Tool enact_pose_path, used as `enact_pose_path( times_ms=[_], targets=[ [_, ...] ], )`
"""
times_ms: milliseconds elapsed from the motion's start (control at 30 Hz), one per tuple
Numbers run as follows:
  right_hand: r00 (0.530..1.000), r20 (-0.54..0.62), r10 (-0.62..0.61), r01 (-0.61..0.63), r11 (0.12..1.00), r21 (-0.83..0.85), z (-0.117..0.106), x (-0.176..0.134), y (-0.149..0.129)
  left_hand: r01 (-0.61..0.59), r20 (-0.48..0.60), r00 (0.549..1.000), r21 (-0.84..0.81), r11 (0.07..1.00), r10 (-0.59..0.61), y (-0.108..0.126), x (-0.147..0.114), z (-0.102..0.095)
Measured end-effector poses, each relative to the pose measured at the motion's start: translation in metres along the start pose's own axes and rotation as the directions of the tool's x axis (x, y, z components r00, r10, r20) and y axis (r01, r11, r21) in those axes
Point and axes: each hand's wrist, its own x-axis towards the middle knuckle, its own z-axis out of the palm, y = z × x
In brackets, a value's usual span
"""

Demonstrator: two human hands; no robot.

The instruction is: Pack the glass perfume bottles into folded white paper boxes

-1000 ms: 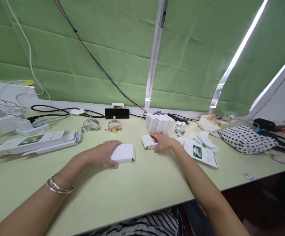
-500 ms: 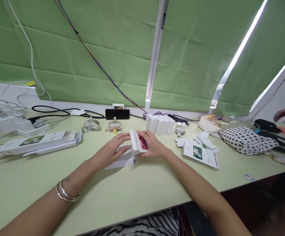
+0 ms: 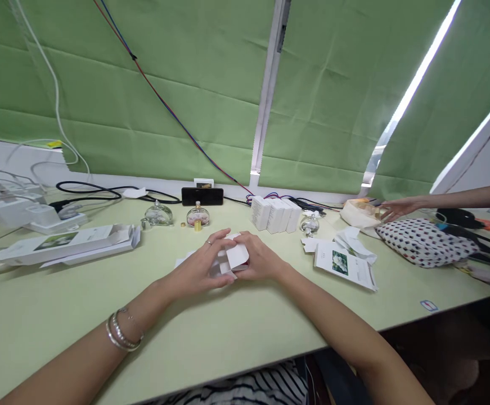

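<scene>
Between my two hands is a small white carton (image 3: 237,256) with its end flap raised toward me. My left hand (image 3: 205,261) grips its left side, thumb below and fingers above. From the right, my right hand (image 3: 258,256) wraps round the carton, covering most of its printed side. Part of a white sheet or flat carton (image 3: 181,261) shows on the table behind my left hand. Beyond my hands stand a round perfume bottle with pinkish contents (image 3: 198,215), a gold cap (image 3: 198,225) and a greenish perfume bottle (image 3: 158,214).
Several white boxes (image 3: 275,215) stand at the back beside a smaller bottle (image 3: 310,223). Flattened cartons lie at left (image 3: 76,242) and right (image 3: 346,264). A phone (image 3: 202,196) leans at the back. At right, another person's hand (image 3: 396,208) reaches over a patterned pouch (image 3: 426,241).
My left hand has closed in on the carton, and the carton has turned so its flap faces me and the pink print is mostly hidden. The other person's hand has reached left to the cream bag.
</scene>
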Motion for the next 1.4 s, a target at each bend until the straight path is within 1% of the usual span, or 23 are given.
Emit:
enact_pose_path(
  times_ms=[100,200,300,433,500,633,700,833,900,933,967,1033,1100,1133,1167,1267,1333,1400],
  targets=[
    [1.000,-0.028,0.009,-0.008,1.000,0.017,0.002,-0.002,0.006,0.106,-0.033,0.994,-0.047,0.993,-0.108,-0.002,0.000,0.003],
    [1.000,0.002,0.031,-0.031,0.999,0.040,0.001,-0.002,0.009,0.168,-0.028,0.985,-0.087,0.982,-0.171,-0.004,0.000,0.004],
    [0.998,0.040,0.057,-0.060,0.997,0.054,-0.002,-0.001,0.009,0.166,-0.041,0.985,-0.100,0.981,-0.170,-0.004,0.000,0.004],
    [0.999,0.044,0.023,-0.027,0.996,0.089,-0.007,0.002,0.000,0.146,-0.041,0.988,-0.075,0.986,-0.150,-0.001,0.000,0.001],
    [0.997,0.068,0.026,-0.032,0.996,0.081,-0.011,0.003,-0.006,0.123,-0.038,0.991,-0.056,0.991,-0.125,-0.001,-0.001,-0.001],
    [0.989,0.137,0.060,-0.070,0.995,0.072,-0.017,0.004,-0.013,0.115,-0.014,0.993,-0.008,0.993,-0.115,-0.007,0.000,-0.003],
    [0.978,0.173,0.117,-0.129,0.990,0.061,-0.019,0.004,-0.015,0.101,0.005,0.995,0.020,0.995,-0.101,-0.009,0.001,-0.001],
    [0.932,0.271,0.242,-0.259,0.966,0.028,-0.024,0.004,-0.016,0.078,0.051,0.995,0.084,0.993,-0.082,-0.010,0.003,0.001],
    [0.892,0.328,0.310,-0.329,0.944,0.003,-0.029,0.004,-0.015,0.109,0.097,0.987,0.146,0.983,-0.124,-0.010,0.002,-0.003],
    [0.865,0.356,0.353,-0.371,0.928,-0.018,-0.032,0.005,-0.014,0.144,0.129,0.977,0.181,0.973,-0.168,-0.011,0.001,-0.006],
    [0.837,0.380,0.395,-0.411,0.911,-0.043,-0.035,0.006,-0.013,0.188,0.165,0.960,0.215,0.958,-0.225,-0.013,0.000,-0.010],
    [0.790,0.412,0.454,-0.460,0.883,-0.092,-0.041,0.007,-0.011,0.285,0.244,0.904,0.267,0.921,-0.350,-0.016,-0.002,-0.018],
    [0.767,0.438,0.469,-0.468,0.876,-0.118,-0.044,0.007,-0.009,0.342,0.301,0.853,0.294,0.892,-0.426,-0.019,-0.004,-0.026],
    [0.760,0.453,0.465,-0.464,0.877,-0.122,-0.044,0.007,-0.008,0.350,0.310,0.844,0.301,0.887,-0.438,-0.019,-0.004,-0.028],
    [0.752,0.470,0.463,-0.464,0.877,-0.123,-0.044,0.007,-0.008,0.346,0.311,0.844,0.303,0.888,-0.436,-0.019,-0.005,-0.030],
    [0.724,0.500,0.475,-0.488,0.865,-0.115,-0.041,0.007,-0.011,0.303,0.307,0.867,0.302,0.904,-0.393,-0.016,-0.003,-0.032],
    [0.717,0.503,0.482,-0.506,0.857,-0.100,-0.039,0.007,-0.014,0.262,0.314,0.881,0.296,0.918,-0.353,-0.013,-0.002,-0.030],
    [0.720,0.508,0.473,-0.508,0.857,-0.078,-0.037,0.007,-0.017,0.226,0.314,0.895,0.293,0.929,-0.317,-0.010,-0.002,-0.028]
  ],
)
